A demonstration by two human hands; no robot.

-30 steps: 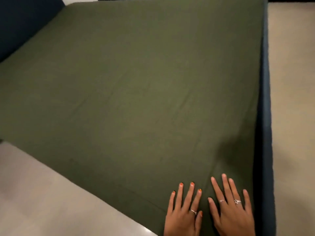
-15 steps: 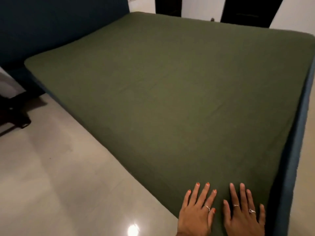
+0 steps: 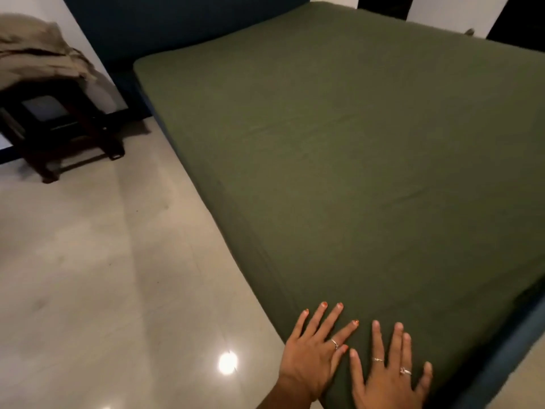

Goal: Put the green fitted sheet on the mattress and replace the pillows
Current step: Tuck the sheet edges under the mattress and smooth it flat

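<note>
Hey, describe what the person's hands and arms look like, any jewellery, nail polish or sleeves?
Both are bare hands with no gloves, and no sleeve shows at the wrists. The left hand has orange-red polish on its fingernails and one silver ring. The right hand wears two silver rings, a plain band and a larger one with a raised setting; its nails look unpainted, though the picture is soft there.

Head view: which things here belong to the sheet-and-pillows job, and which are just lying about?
Belongs to the job:
green fitted sheet, stretched over the mattress
left hand, flat on the sheet's near corner
right hand, flat beside it

Just lying about:
dark stool on the floor
beige cloth heaped on it
blue headboard

No pillows in view.
</note>
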